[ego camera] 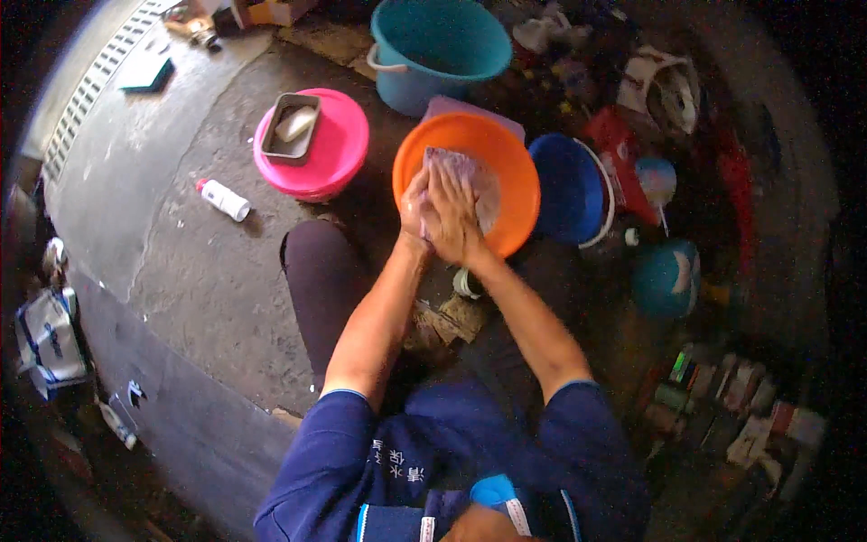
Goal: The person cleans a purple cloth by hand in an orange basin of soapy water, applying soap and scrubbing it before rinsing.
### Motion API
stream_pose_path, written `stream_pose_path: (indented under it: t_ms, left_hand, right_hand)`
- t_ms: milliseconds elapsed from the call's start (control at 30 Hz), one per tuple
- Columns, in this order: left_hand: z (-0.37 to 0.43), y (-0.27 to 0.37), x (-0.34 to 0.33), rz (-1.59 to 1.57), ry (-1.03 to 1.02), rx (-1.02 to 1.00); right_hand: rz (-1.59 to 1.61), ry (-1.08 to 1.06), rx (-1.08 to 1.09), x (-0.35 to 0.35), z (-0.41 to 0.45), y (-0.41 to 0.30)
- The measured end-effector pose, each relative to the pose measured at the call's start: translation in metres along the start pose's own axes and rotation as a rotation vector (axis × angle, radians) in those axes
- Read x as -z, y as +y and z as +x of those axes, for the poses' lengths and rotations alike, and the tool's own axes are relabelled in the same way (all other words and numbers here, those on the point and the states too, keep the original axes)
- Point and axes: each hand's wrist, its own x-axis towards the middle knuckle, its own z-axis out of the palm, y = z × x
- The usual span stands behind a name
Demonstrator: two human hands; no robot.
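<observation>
Both hands are together over an orange plastic basin (518, 183), pressing a wet purplish cloth (447, 157) between them. My left hand (414, 206) is on the left side, partly covered by the other. My right hand (452, 210) lies flat across the cloth, fingers pointing away from me. The cloth's far end sticks out beyond the fingertips. Cloudy water (489, 196) shows in the basin to the right of the hands. How much cloth lies between the palms is hidden.
A pink lidded tub (345, 139) bears a grey tray (269, 146) with a pale bar. A white bottle (227, 201) lies on the concrete floor (203, 271). A teal bucket (413, 88) stands behind the basin, a blue bucket (569, 190) to its right. Bags and clutter fill the right side.
</observation>
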Motion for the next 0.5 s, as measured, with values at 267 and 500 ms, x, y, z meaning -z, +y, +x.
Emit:
stream_pose_path:
  t_ms: [267, 500]
  left_hand:
    - [-0.019, -0.001, -0.005, -0.348, -0.139, 0.038]
    - [-0.018, -0.027, -0.034, -0.052, -0.038, 0.131]
  right_hand:
    - [0.007, 0.133, -0.015, -0.005, -0.013, -0.023]
    - [0.01, 0.153, -0.091, 0.018, 0.003, 0.02]
